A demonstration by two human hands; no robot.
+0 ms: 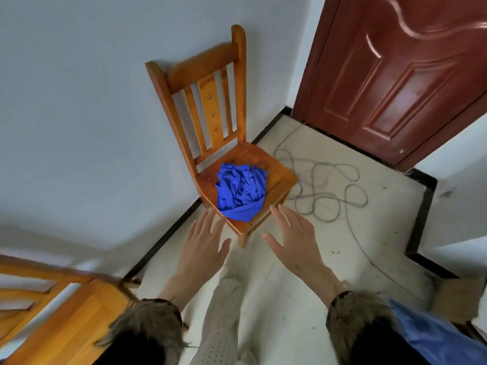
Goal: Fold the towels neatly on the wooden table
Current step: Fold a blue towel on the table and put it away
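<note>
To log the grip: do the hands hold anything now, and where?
Nothing is held. The left hand and right hand are open, reaching toward the crumpled blue cloth towel on the wooden chair.

— What is worn above the left hand (pixel 201 248)?
— A dark sleeve ending in a shaggy brown-grey fur cuff at the wrist.
— And above the right hand (pixel 293 242)?
— The same fur cuff, with blue cloth beside it. Below, pale dotted trousers.

Room corner in a home: wooden chair (pixel 210 133) beyond the fingers, panelled door (pixel 403 75) to their far right, tiled floor (pixel 369 233) beneath.
</note>
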